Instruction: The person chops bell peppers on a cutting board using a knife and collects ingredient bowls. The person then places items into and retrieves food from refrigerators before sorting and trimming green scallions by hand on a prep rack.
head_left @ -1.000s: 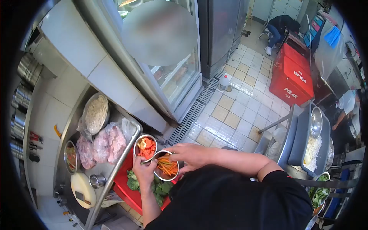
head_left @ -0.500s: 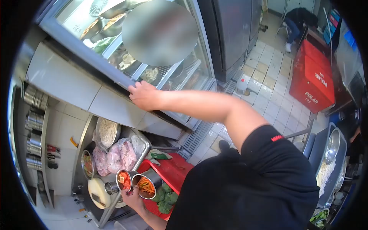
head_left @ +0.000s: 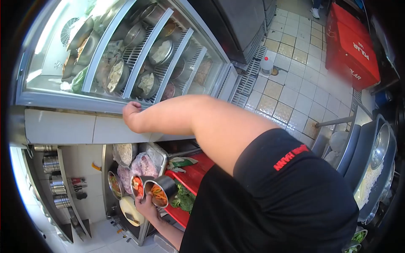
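My left hand grips two round metal containers side by side at their rims. One metal container holds red-orange chopped pieces; the other metal container, tilted towards me, has orange strips like carrot in it. My right arm stretches across the view, and my right hand is curled at the lower edge of a glass-fronted fridge door. Through the glass I see bowls of food on wire shelves, among them a bowl of pale pieces. Green broccoli lies just beside the containers.
Bagged raw meat, a metal bowl and a round pale board are in the sink area. A red crate stands alongside. On the tiled floor is a plastic bottle; a red cooler box stands farther off.
My view has turned and come nearer the fridge, so more shelves show. My right hand stays at the door edge, and my left hand keeps both containers, the carrot one tilted more.
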The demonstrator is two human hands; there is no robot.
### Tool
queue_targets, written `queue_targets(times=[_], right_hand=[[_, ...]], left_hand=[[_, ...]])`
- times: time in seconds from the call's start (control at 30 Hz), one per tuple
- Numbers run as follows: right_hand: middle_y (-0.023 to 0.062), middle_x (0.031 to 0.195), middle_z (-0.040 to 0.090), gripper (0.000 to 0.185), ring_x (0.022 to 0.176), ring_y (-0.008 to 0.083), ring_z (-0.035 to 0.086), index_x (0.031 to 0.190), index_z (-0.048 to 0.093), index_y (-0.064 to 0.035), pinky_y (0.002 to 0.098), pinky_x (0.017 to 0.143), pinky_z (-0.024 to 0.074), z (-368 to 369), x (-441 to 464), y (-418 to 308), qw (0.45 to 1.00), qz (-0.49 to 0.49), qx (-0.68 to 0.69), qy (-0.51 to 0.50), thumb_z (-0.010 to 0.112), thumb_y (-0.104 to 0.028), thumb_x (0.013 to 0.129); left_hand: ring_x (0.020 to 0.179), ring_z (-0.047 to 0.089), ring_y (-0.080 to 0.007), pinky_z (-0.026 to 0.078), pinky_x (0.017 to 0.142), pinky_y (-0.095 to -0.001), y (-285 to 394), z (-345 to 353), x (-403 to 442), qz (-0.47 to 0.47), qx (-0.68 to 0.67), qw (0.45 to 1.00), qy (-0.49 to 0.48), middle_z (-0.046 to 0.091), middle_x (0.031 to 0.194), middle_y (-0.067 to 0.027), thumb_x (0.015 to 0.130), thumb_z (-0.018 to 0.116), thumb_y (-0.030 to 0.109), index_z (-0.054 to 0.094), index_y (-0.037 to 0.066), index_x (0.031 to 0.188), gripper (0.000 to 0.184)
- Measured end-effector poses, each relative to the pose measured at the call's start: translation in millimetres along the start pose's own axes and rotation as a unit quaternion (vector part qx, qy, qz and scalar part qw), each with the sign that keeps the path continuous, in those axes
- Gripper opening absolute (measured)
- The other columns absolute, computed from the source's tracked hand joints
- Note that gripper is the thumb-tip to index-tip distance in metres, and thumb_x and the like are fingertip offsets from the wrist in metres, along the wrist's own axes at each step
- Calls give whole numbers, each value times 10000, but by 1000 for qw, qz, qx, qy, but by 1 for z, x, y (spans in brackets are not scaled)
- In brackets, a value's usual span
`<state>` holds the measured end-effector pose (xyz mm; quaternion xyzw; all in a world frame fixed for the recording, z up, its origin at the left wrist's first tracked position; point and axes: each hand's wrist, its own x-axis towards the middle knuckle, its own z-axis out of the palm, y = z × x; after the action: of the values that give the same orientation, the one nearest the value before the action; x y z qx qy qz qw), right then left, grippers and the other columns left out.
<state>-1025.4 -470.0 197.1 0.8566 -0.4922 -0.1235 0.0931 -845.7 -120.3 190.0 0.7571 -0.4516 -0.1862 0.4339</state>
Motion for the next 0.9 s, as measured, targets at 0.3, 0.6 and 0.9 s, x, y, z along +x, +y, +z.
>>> queue_targets(times=[0.3,0.6,0.9], right_hand=[[72,998,752,477,848,280,742,1314,581,-127,447,563,551,4,-110,19,981,27,167,94,665,-142,845],[48,636,583,283,601,135,548,838,678,-30,310,568,453,97,-387,115,793,62,605,-47,698,-299,922],[155,1204,624,662,1030,247,627,1298,508,39,361,871,522,222,-490,136,601,532,550,230,850,-193,780]], left_hand=[[807,682,-173,569,710,-285,10,17,-9,-3,-177,984,-33,645,960,-105,763,749,-105,507,18,977,345],[886,689,-195,593,715,-291,-32,-17,-28,12,-113,993,-30,549,1182,-103,729,730,-116,507,-9,927,317],[893,719,-189,604,687,-287,-33,67,31,33,-65,973,-221,508,1352,-160,665,752,-98,478,-20,770,303]])
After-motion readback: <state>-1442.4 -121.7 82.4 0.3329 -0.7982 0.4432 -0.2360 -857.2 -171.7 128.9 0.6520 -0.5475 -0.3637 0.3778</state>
